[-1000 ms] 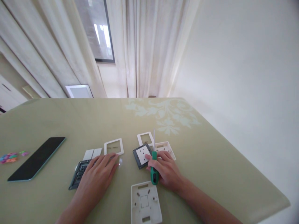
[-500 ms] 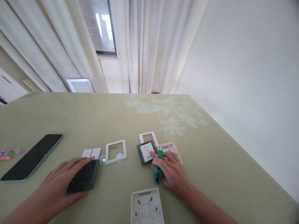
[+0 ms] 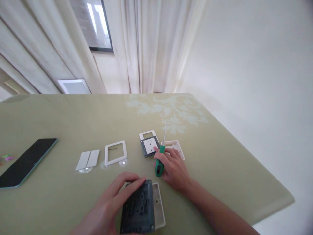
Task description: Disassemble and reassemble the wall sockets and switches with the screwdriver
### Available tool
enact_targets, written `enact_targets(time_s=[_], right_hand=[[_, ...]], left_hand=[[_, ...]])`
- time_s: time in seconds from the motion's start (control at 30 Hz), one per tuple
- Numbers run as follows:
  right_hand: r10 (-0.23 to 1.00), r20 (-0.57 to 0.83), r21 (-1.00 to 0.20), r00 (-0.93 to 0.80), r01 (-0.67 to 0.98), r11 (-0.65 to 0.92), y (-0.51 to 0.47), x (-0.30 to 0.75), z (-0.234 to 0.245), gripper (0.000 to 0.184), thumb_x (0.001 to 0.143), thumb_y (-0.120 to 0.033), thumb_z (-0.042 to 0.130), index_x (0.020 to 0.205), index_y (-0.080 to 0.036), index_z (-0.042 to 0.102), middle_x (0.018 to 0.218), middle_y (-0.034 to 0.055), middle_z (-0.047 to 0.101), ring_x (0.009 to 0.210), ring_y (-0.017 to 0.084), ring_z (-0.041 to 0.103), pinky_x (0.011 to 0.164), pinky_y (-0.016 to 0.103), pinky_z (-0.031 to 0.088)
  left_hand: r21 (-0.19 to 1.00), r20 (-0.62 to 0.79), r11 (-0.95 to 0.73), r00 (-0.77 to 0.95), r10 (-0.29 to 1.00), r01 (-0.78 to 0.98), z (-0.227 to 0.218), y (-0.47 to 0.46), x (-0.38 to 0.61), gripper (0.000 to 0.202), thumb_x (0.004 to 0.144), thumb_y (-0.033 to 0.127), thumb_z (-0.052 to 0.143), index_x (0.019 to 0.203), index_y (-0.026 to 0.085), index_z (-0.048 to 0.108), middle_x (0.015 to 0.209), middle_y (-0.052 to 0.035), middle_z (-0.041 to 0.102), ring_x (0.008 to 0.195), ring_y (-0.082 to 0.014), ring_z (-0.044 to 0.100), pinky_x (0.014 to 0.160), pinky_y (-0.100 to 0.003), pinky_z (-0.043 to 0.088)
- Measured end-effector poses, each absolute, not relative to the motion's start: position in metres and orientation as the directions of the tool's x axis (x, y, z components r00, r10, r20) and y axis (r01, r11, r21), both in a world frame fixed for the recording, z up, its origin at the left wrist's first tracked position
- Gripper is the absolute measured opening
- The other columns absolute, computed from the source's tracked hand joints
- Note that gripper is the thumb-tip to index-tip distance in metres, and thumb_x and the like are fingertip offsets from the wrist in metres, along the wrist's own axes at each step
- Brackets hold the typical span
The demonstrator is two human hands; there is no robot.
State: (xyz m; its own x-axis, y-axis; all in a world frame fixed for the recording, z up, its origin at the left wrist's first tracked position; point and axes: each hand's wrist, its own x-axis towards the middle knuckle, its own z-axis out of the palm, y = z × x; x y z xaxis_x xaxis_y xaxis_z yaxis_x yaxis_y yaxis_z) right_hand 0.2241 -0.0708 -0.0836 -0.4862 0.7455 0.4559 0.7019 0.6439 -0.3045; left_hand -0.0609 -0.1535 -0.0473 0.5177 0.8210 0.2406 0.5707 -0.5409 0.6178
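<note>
My left hand grips a dark grey switch module by its edges, over a white mounting box that it partly covers. In my right hand is a green-handled screwdriver, its metal shaft pointing up and away. That hand's fingertips rest by a socket module with a white face and dark grey rim. The socket module overlaps a white frame. A second white box lies behind my right fingers, partly hidden.
To the left lie a white frame with screws inside it, and a white two-part rocker plate. Farther left are a dark tablet-like slab and small colourful pieces. A wall borders the green table on the right.
My left hand has carried the switch module right, from beside the rocker plate to over the near mounting box. My right hand keeps the screwdriver by the socket module; the view has shifted slightly.
</note>
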Motion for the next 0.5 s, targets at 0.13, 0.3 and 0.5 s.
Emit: enact_targets(time_s=[0.13,0.3,0.5], right_hand=[[0.751,0.452,-0.324,-0.482,0.695,0.642,-0.073,0.225,-0.082,0.029,0.100,-0.018,0.073,0.126,-0.028,0.064,0.152,0.0038,0.073,0.123,0.031,0.066,0.104,0.045,0.046],[0.767,0.441,-0.357,-0.465,0.693,0.626,-0.075,0.226,-0.081,0.031,0.099,-0.018,0.074,0.126,-0.028,0.064,0.153,0.0027,0.073,0.122,0.031,0.066,0.105,0.046,0.045],[0.766,0.433,-0.363,-0.475,0.686,0.630,-0.075,0.227,-0.080,0.029,0.101,-0.020,0.072,0.128,-0.027,0.065,0.153,0.0053,0.073,0.123,0.031,0.067,0.105,0.046,0.046]], left_hand=[[0.540,0.288,-0.606,0.549,0.785,0.584,-0.068,-0.158,-0.043,0.108,0.074,0.036,0.096,0.168,0.039,0.044,0.146,-0.0109,0.070,0.127,-0.0350,0.073,0.106,-0.047,0.067],[0.514,0.283,-0.611,0.553,0.783,0.602,-0.078,-0.161,-0.035,0.108,0.072,0.034,0.097,0.167,0.036,0.046,0.147,-0.0110,0.069,0.127,-0.0346,0.072,0.107,-0.046,0.066],[0.522,0.242,-0.589,0.554,0.796,0.618,-0.075,-0.164,-0.027,0.108,0.071,0.032,0.098,0.165,0.037,0.046,0.146,-0.0092,0.069,0.124,-0.0349,0.073,0.106,-0.048,0.067]])
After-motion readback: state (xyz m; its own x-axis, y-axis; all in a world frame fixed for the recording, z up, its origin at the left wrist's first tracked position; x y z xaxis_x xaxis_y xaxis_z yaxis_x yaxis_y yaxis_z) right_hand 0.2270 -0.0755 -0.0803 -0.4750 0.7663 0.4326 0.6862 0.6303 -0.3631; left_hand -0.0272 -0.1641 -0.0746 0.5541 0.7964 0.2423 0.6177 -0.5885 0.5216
